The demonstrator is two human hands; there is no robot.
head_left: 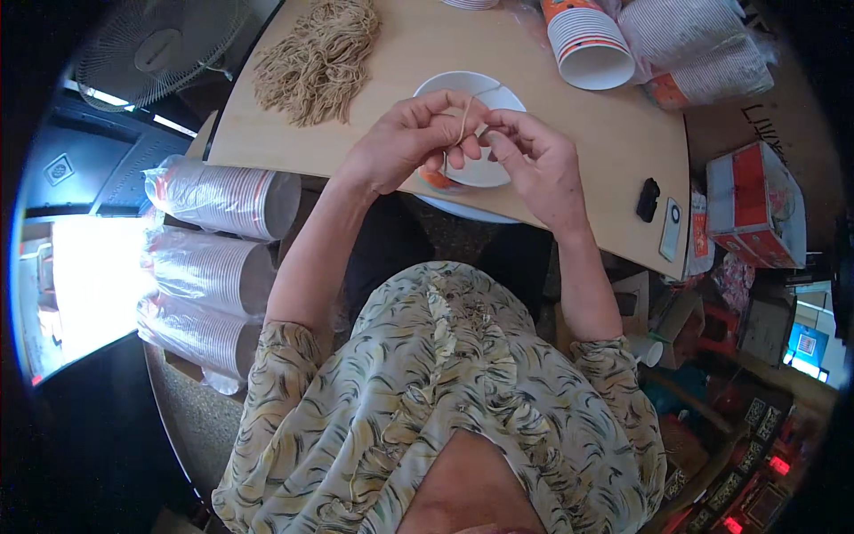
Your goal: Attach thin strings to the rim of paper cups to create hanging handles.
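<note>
A thin tan string (463, 123) runs over the fingers of my left hand (427, 133), which is closed on it. My right hand (539, 160) pinches close beside the left, thumb against forefinger, at the string; its exact hold is partly hidden. Beneath both hands is a white round paper tub (485, 175) at the table's near edge, with a bit of orange on its side. A length of string also shows over the tub's far rim. Farther left on the table lies a heap of tan string bundles (325, 62).
The table (391, 116) holds stacked paper tubs (598, 64) at back right, some wrapped in plastic, plus a black object (648, 199) and a phone-like slab (670, 233). Wrapped tub stacks (213, 198) stand left, below a fan (160, 52). A red-white carton (756, 205) sits right.
</note>
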